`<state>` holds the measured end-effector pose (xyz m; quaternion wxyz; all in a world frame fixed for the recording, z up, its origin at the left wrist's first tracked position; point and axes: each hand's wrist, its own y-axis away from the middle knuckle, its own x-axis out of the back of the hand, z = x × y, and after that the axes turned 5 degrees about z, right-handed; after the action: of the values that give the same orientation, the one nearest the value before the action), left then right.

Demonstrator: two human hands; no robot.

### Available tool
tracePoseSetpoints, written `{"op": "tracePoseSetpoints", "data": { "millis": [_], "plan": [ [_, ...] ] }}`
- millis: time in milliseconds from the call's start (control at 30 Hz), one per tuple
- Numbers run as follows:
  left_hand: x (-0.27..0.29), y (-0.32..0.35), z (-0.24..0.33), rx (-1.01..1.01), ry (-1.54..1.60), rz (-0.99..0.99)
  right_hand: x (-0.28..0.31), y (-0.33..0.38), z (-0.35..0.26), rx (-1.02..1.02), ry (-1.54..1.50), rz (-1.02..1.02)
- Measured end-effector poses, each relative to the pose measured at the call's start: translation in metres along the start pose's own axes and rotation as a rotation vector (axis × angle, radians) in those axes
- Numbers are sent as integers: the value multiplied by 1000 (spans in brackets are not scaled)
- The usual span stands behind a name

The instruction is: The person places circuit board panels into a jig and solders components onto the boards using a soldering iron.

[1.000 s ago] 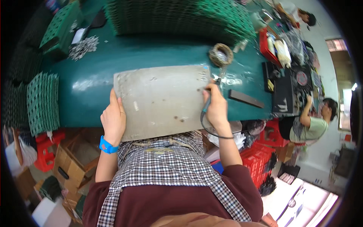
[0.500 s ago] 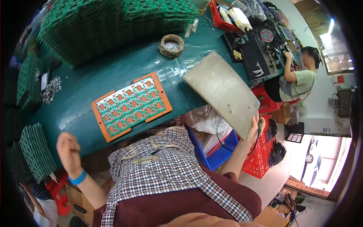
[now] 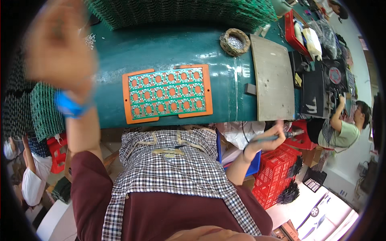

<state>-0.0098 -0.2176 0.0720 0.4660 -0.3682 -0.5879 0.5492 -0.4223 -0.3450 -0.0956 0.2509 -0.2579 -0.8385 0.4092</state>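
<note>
My left hand (image 3: 60, 50), with a blue wristband (image 3: 71, 105), is raised at the upper left, close to the camera. Motion smears it, and its fingers cannot be made out. At the table's near edge on the right, my right hand (image 3: 273, 138) is closed round the dark handle of a corded soldering iron (image 3: 287, 134). Just beyond that hand, a flat grey plate (image 3: 275, 80) lies on the table. A green circuit board panel (image 3: 167, 86) with rows of oval openings sits in an orange tray fixture (image 3: 127, 108) before me.
Tall stacks of green board panels (image 3: 181, 14) stand at the back, with another stack (image 3: 47, 112) at the left. A round bowl (image 3: 234, 41) holds silvery material. Beside the plate is a small grey block (image 3: 250, 89). Red crates (image 3: 277, 168) stand below right; a co-worker (image 3: 341, 124) sits beyond.
The grey plate has gone from tilted in my right hand to lying on the table, released. My left hand has risen toward the camera. The whole view has turned.
</note>
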Motion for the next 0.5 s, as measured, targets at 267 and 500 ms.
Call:
{"op": "tracePoseSetpoints", "data": {
  "millis": [267,500],
  "plan": [
    [-7,140,126,612,548,-947,-22,-5,-59,-353,-521,-787],
    [-19,134,131,638,463,-1066,-66,-19,-69,-211,-533,-914]
  ]
}}
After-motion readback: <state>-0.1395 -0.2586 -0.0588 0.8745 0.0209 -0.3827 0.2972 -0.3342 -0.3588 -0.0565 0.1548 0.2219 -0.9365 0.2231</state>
